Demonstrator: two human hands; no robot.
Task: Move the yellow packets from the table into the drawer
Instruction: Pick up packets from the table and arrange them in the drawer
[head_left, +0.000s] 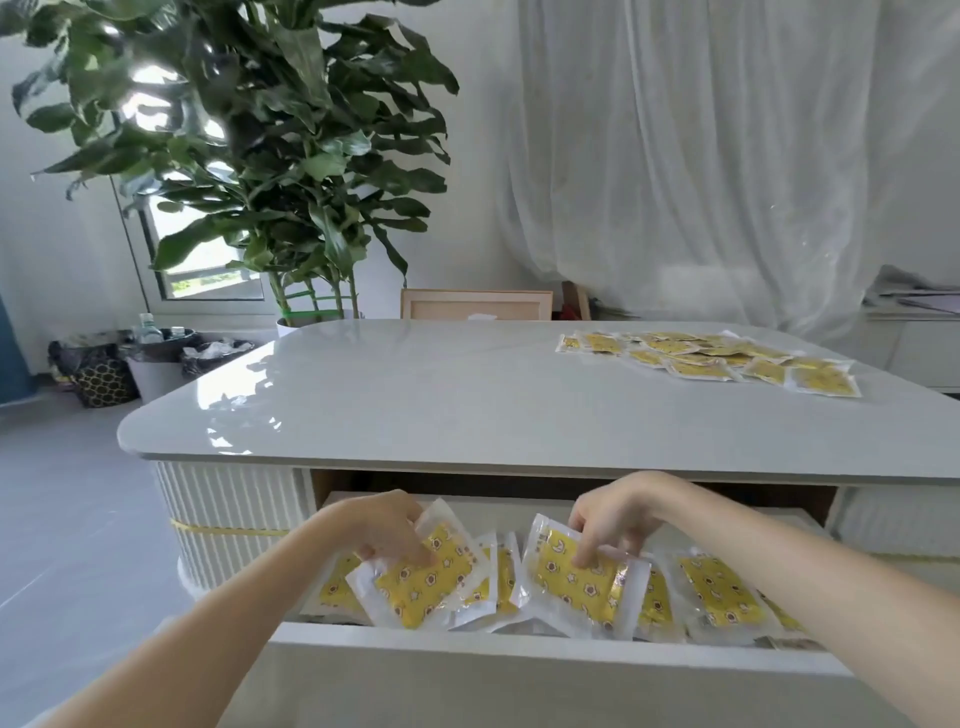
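The two yellow packets being put away were low in the middle of the frame, inside the open drawer (519, 654). The left packet (423, 587) was tipped over on one corner, with its top leaning toward the upper right. The right packet (576, 584) stood more upright, and its long side ran up and down. Each packet hung just under the fingers that held it. The left hand (387, 525) had its fingers curled over the top edge of its packet and was pinching it. The right hand (610, 519) pinched the top edge of its packet with bent fingers and thumb. Both packets sat on top of other yellow packets (722, 592) lying in a row along the drawer. It looked like both hands only had to let go for these two to be done. The big pile of yellow packets (711, 356) was on the table (415, 395), far off in the upper right of the frame. The pile stretched from left to right and sloped down a little at the right end. It lay well apart from both hands, but it was nearer to the right hand, so that hand would likely reach it first. A tall green plant (249, 145) stood in the upper left, and a white curtain (727, 156) hung in the upper right.
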